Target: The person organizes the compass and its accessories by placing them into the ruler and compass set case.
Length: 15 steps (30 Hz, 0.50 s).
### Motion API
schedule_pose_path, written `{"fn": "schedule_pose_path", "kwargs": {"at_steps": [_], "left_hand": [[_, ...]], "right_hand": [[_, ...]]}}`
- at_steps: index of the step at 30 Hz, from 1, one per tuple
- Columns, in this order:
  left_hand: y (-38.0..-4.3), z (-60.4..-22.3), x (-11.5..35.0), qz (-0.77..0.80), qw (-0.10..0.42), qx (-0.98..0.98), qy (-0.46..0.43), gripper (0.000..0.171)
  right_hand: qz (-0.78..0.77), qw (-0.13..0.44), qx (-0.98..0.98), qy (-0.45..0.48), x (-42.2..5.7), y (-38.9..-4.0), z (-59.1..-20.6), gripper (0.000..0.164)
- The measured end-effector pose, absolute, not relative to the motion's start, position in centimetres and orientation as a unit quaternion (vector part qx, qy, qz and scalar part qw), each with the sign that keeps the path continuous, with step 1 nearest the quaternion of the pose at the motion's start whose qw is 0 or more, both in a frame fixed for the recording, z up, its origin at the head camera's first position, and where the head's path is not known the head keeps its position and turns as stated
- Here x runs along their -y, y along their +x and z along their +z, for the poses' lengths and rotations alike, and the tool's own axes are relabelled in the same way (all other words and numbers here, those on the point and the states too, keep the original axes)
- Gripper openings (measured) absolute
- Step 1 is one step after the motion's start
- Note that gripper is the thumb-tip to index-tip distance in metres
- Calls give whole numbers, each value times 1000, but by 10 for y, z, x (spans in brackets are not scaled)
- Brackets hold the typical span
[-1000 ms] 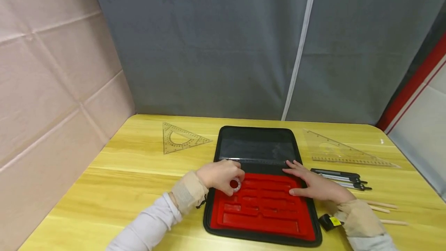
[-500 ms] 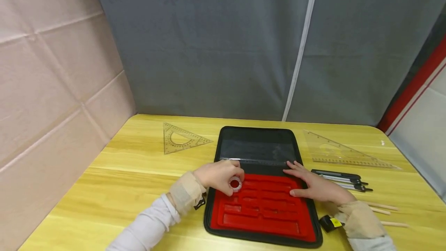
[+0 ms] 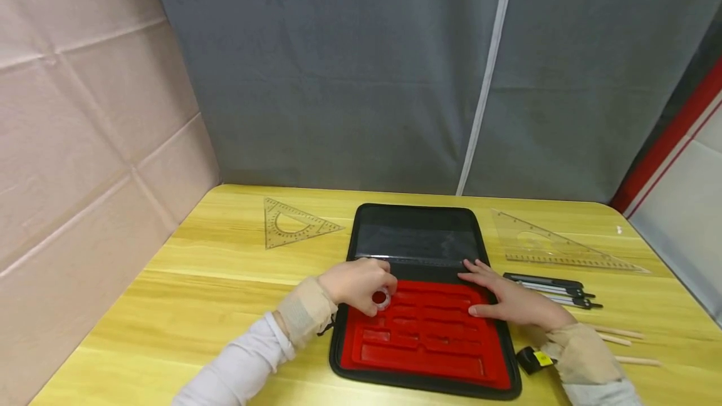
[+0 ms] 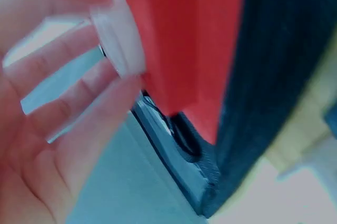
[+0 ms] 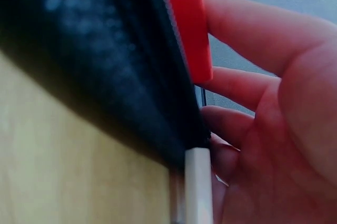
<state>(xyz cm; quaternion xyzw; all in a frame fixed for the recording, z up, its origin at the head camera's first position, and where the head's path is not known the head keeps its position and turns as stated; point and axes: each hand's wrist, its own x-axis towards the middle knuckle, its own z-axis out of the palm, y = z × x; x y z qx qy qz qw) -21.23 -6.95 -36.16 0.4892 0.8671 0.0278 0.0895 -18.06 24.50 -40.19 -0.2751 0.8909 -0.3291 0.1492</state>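
An unzipped black case [image 3: 510, 362] lies flat with a red moulded insert [image 3: 423, 362] in its near half. My left hand [image 3: 359, 285] pinches a small white ring [image 3: 388, 300] between thumb and fingers over the insert's upper left corner. In the left wrist view the same ring [image 4: 120, 34] is seen edge-on against the red, thumb on one side and fingertips on the other. My right hand [image 3: 510, 299] rests with spread fingers across the case's right edge, its thumb on the insert. The insert's shaped hollows show bare red.
A set square with a protractor cutout [image 3: 272, 230] lies at the back left, a longer clear set square [image 3: 564, 255] at the back right. Right of the case are black-and-silver compasses [image 3: 564, 290], wooden sticks [image 3: 637, 361] and a black-and-yellow tape measure [image 3: 530, 361].
The left hand and the ring shift slightly left and back, and the ring's tilt varies a little. The right hand and the case stay in place.
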Motion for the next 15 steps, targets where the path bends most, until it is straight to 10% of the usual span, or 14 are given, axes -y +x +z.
{"fn": "schedule_pose_path", "kwargs": {"at_steps": [15], "left_hand": [[-209, -366, 61, -9, 48, -860, 508, 2]], "right_hand": [[-331, 143, -890, -279, -245, -181, -400, 66]]}}
